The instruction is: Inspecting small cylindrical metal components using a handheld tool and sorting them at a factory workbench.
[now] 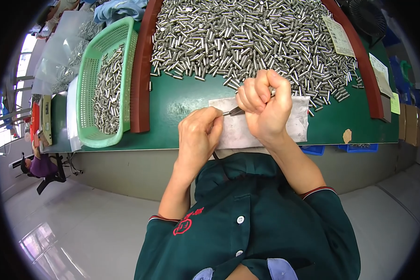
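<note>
My left hand (196, 133) pinches a small shiny metal pin (226, 113) between thumb and fingertips. Closed in a fist, my right hand (268, 105) grips a slim tool (237, 111) whose dark grey tip meets the pin or lies right beside it; the fingers hide its handle. Both hands are above a stained whitish cloth (289, 123) spread at the front of the green tabletop (172, 93). Just beyond them spreads a large heap of similar metal pins (247, 37).
Red-brown rails (141, 84) flank the heap left and right. A light green basket (85, 102) at left holds more pins. Paper sheets (338, 37) lie on the right rail. A black fan (366, 18) stands far right. A seated person (43, 167) is at far left.
</note>
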`<action>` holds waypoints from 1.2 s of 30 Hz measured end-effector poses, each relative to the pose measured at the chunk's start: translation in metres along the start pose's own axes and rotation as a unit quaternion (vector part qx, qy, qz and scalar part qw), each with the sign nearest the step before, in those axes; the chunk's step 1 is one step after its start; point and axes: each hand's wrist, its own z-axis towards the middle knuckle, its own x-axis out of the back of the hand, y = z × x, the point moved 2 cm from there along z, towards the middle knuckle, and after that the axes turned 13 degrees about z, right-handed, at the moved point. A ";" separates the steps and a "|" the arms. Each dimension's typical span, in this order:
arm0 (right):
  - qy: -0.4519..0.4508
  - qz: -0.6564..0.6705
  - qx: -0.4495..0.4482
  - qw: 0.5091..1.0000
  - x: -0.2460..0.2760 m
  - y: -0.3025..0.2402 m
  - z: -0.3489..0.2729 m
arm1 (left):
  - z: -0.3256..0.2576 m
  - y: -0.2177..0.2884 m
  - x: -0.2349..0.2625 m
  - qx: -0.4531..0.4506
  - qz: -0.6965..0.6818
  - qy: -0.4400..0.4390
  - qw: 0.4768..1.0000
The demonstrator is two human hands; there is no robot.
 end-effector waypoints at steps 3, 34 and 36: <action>-0.002 0.000 0.002 1.000 0.001 0.000 0.000 | 0.001 0.001 0.000 -0.002 -0.001 0.003 1.000; -0.007 -0.063 0.049 0.997 -0.008 0.007 -0.007 | 0.003 -0.030 0.010 0.192 -0.692 -0.111 0.687; 0.000 -0.059 0.047 0.997 -0.007 0.007 -0.006 | 0.005 -0.033 0.011 0.213 -0.703 -0.105 0.671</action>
